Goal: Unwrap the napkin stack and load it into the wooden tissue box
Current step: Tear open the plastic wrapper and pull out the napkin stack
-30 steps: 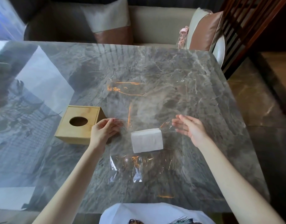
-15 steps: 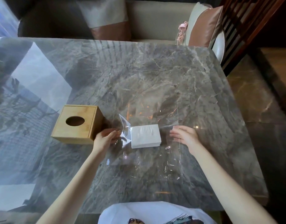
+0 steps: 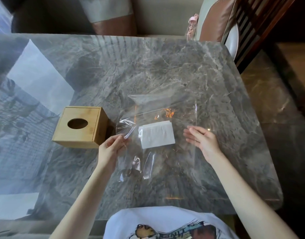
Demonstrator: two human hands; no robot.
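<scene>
**Pulling the clear wrap off the napkins**

Sitting at a shiny gray stone table (image 3: 165, 75), a person has both bare arms stretched out over it. A white napkin stack (image 3: 156, 134) lies flat on the table, near the middle and close to the person. A big sheet of clear wrap (image 3: 163, 107) is spread around it and partly folded over its top, so the stack looks a bit cloudy through it.

The left hand (image 3: 110, 147) is just to the left of the stack. Its thumb and fingers are pinched together on a crinkled edge of the clear wrap and lift that edge a little off the table.

The right hand (image 3: 202, 141) is just to the right of the stack. Its fingers are straight and spread, and it holds nothing. I cannot tell if it touches the wrap.

A wooden tissue box (image 3: 81, 125) stands on the table to the left of the left hand. It has an oval hole in its top.

A cushion (image 3: 215, 19) leans on the seat at the far right of the table.
</scene>
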